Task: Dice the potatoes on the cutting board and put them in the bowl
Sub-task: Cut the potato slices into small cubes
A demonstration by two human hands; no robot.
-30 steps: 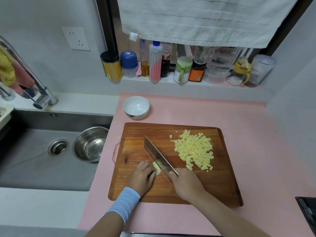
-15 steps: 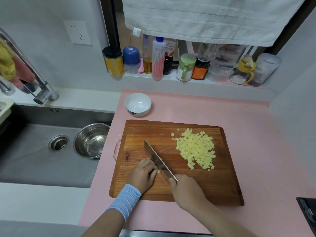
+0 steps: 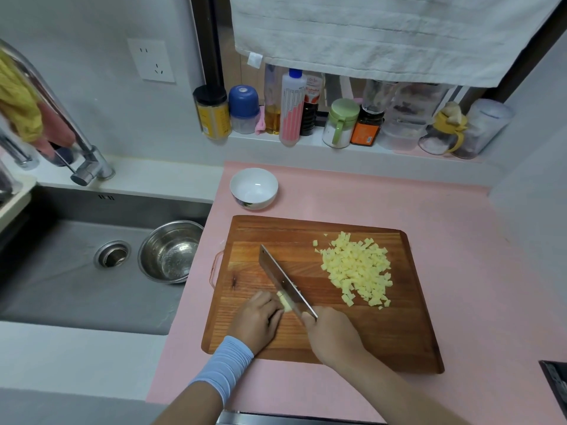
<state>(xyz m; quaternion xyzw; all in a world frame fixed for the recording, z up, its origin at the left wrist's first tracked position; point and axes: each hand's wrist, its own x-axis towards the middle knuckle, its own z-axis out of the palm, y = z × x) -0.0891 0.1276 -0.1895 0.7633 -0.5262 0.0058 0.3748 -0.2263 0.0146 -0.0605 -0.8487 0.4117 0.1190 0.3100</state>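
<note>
A wooden cutting board (image 3: pixel 399 338) lies on the pink counter. A heap of diced potato (image 3: pixel 356 268) sits on its right half. My left hand (image 3: pixel 257 320), curled, holds a small remaining potato piece (image 3: pixel 285 302) against the board. My right hand (image 3: pixel 334 335) grips the handle of a cleaver (image 3: pixel 282 280), whose blade rests edge-down right beside the piece, with a few cut bits on the blade's far side. A white bowl (image 3: pixel 254 187) stands empty behind the board's left corner.
A sink (image 3: pixel 61 286) on the left holds a steel bowl (image 3: pixel 170 251); the faucet (image 3: pixel 86 167) stands behind it. Several jars and bottles (image 3: pixel 291 108) line the back ledge under a hanging towel (image 3: pixel 383 35). A dark stove edge (image 3: pixel 557 384) shows at the lower right.
The cleaver has kept chopping at the same spot. The potato piece under my left hand has grown shorter. The camera view shifted slightly.
</note>
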